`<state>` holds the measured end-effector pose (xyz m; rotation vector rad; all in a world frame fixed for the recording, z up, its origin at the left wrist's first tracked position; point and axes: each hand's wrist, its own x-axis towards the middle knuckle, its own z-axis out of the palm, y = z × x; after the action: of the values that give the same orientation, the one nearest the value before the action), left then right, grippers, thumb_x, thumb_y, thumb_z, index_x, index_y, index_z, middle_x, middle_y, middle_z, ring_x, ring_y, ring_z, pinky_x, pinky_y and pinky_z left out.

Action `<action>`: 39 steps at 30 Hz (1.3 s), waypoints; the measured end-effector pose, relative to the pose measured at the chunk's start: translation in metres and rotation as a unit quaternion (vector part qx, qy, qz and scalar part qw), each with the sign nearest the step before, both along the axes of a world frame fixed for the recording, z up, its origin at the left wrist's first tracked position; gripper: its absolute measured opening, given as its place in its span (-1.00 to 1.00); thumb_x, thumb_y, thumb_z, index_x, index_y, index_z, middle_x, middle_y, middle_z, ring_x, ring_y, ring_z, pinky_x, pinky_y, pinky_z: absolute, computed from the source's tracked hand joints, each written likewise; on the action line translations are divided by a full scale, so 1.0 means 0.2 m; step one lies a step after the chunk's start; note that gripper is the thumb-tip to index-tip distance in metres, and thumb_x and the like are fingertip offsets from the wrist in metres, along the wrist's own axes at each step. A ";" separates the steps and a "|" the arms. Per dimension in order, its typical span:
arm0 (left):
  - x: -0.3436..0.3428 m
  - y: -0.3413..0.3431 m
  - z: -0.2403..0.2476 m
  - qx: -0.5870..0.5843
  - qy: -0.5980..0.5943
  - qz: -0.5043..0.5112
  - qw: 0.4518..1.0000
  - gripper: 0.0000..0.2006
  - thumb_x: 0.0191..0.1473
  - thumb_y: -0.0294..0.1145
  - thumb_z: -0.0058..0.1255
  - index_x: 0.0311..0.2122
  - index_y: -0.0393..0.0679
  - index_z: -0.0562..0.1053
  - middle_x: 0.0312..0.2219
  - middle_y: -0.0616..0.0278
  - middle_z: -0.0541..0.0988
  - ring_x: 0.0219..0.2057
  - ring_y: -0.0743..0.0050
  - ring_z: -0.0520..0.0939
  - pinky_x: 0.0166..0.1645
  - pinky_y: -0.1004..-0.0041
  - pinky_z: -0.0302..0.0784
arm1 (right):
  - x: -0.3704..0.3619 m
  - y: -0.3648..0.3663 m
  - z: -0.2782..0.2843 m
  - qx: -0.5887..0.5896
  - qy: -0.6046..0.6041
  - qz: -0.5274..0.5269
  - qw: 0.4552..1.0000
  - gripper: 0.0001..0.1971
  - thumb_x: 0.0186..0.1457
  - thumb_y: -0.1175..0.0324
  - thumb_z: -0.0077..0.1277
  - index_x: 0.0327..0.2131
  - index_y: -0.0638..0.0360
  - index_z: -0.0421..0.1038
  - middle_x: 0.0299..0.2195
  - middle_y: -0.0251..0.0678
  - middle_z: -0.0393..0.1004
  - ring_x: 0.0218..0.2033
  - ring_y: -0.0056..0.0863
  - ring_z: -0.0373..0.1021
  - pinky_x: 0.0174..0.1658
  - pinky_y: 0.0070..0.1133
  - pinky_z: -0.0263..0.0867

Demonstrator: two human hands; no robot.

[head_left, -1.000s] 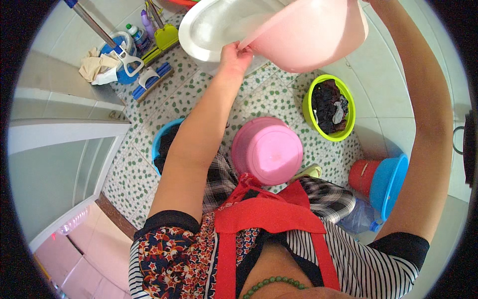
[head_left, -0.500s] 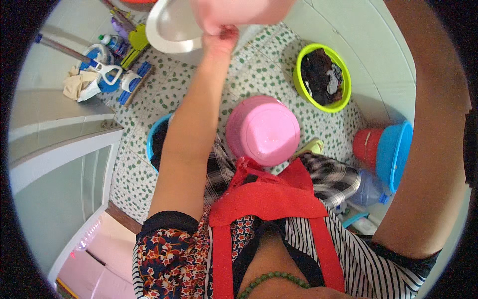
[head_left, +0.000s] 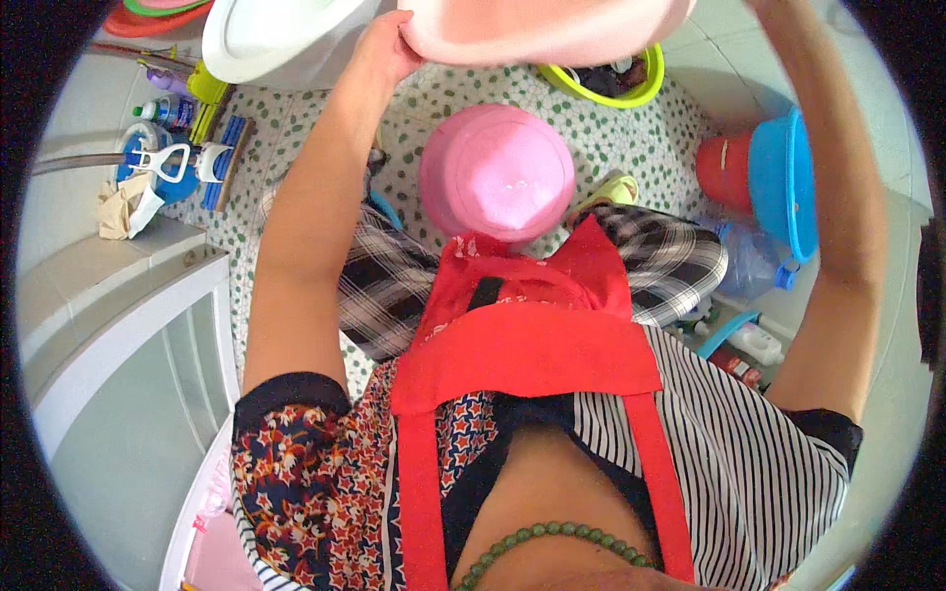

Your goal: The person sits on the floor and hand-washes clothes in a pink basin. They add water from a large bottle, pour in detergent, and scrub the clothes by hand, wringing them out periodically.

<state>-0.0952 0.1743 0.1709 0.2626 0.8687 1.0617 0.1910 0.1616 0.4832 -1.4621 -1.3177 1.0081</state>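
Note:
At the top edge, my left hand (head_left: 387, 49) is closed on the rim of a pale pink plastic basin (head_left: 552, 37), thumb over the edge. The frame cuts off the basin's far part. My right forearm (head_left: 838, 187) reaches up toward the basin's right end, but that hand lies beyond the top edge. Below the basin, between my legs, a round pink plastic tub (head_left: 498, 177) stands on the floor, seemingly bottom up. Behind the held basin a lime-green basin (head_left: 645, 91) with dark clothes is partly hidden.
A white fixture (head_left: 251, 44) stands at the upper left, with a squeegee mop (head_left: 227, 163) and a bottle (head_left: 172, 111) nearby. To the right are a red bucket (head_left: 722, 169), a blue basin (head_left: 783, 182) and a clear water jug (head_left: 749, 261). A glass door (head_left: 138, 424) stands lower left.
The pale pink basin has shifted right and upward, with my left hand still on its rim. My right forearm has swung inward toward it. The whole view has tilted, so floor things sit higher.

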 end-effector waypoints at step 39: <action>2.44 -0.13 0.37 0.514 0.481 -0.489 0.515 -0.74 0.02 -0.20 -0.02 -0.35 -0.21 0.47 -0.54 0.22 0.51 -0.50 0.47 0.52 -0.37 0.47 0.44 | 3.26 -1.41 -1.09 0.009 -0.311 -0.640 0.703 -0.71 0.01 0.34 -0.05 -0.16 0.18 0.39 -0.25 -0.21 0.48 -0.20 -0.33 0.41 -0.11 -0.48 0.28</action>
<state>0.3921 0.1486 0.2442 2.2650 0.6752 0.0621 0.8438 -0.1207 0.2658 -2.2066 -0.3511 -0.4755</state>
